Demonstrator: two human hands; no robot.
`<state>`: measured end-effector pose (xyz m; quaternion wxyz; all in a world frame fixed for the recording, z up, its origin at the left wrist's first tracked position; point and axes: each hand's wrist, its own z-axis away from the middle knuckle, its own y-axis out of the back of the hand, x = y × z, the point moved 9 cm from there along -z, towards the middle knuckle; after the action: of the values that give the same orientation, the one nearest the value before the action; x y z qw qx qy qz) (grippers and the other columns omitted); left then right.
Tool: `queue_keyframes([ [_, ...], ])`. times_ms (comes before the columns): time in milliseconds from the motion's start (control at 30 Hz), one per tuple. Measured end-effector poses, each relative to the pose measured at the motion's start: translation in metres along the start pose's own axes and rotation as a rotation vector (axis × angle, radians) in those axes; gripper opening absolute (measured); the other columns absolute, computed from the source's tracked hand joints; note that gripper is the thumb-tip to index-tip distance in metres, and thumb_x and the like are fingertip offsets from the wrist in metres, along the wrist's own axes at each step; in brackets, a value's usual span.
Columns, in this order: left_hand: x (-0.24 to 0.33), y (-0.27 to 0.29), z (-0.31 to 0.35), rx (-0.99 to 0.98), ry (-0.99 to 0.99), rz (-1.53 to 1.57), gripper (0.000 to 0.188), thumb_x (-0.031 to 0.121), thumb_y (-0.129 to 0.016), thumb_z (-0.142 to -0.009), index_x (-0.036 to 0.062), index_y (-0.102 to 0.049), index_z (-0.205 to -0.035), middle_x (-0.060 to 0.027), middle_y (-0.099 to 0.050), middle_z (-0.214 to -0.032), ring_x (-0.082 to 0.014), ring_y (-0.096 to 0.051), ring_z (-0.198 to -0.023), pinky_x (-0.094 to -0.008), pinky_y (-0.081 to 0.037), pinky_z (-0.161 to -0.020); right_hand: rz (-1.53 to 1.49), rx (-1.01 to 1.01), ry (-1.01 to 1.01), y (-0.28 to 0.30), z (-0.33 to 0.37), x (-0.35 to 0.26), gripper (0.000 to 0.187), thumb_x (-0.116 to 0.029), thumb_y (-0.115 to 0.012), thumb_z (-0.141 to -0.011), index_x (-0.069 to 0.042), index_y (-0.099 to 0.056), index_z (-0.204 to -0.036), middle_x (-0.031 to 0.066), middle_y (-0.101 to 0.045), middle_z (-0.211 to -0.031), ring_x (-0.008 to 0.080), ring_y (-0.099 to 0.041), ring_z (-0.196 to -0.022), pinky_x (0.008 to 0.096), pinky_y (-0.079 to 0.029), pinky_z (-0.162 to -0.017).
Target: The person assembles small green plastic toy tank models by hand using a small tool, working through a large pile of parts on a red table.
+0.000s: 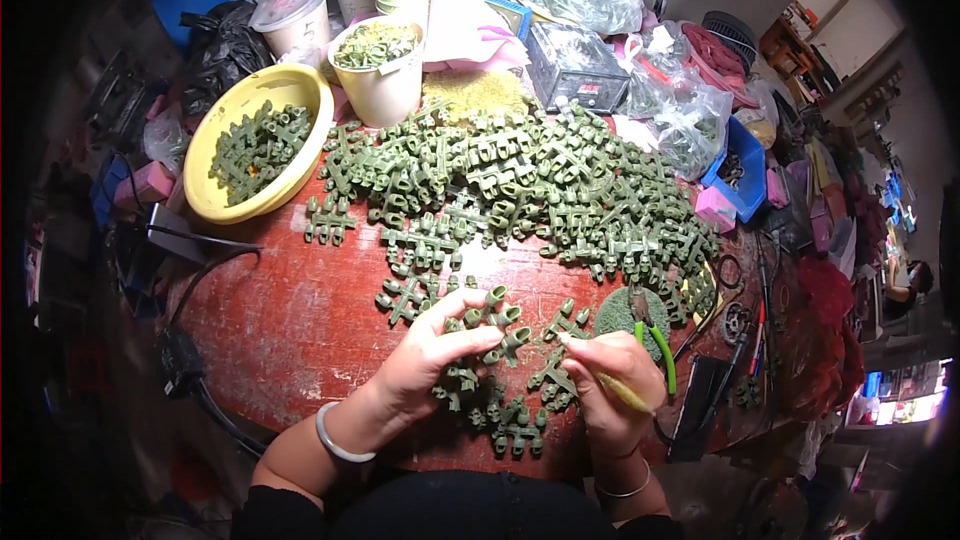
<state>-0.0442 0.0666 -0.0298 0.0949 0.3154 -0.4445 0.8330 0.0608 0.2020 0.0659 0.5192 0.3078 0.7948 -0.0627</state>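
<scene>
My left hand (420, 355) is closed, thumb and fingers pinching a green branched piece (512, 342) with hollow, slant-cut tube ends. Opposite it, my right hand (618, 380) grips a slim tool with a yellowish handle (628, 395). The tool's tip, by the fingertips, is too small to make out. Between and below both hands lie loose green pieces (520, 432) of the same sort. Just beyond them spreads a big heap of such pieces (570, 175). Pliers with bright green handles (664, 348) rest on a round green pad (612, 312) beside my right hand.
The worn red table (290, 310) carries a yellow basin (200, 165) of green pieces at left. Behind the heap stand a white bucket (385, 90) and a dark box (575, 70). A blue bin (745, 195) and small tools lie right. A cable (215, 400) crosses the left edge.
</scene>
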Motion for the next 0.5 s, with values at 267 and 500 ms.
queue_keyframes([
  [267, -0.002, -0.001, 0.001, 0.007, 0.053, 0.090, 0.027, 0.007, -0.067, -0.091, 0.0091, -0.057, -0.116, -0.0019, -0.064, -0.097, -0.0087, -0.060, -0.079, -0.0237, -0.048, -0.063, 0.166, 0.035, 0.081, 0.000, 0.000, -0.008, 0.023, 0.004, -0.076, -0.081, -0.002, -0.073, -0.103, 0.0086, -0.067, -0.085, 0.0158, -0.062, -0.071, 0.0255, -0.050, -0.063],
  [500, 0.008, -0.007, 0.004, 0.048, -0.033, -0.057, 0.028, 0.008, -0.068, -0.090, 0.0061, -0.060, -0.117, -0.0005, -0.063, -0.101, -0.0083, -0.059, -0.089, -0.0247, -0.048, -0.078, 0.217, -0.138, 0.033, -0.021, 0.002, 0.001, 0.020, -0.006, -0.083, -0.077, -0.005, -0.070, -0.094, 0.0074, -0.067, -0.082, 0.0182, -0.061, -0.067, 0.0282, -0.049, -0.059],
])
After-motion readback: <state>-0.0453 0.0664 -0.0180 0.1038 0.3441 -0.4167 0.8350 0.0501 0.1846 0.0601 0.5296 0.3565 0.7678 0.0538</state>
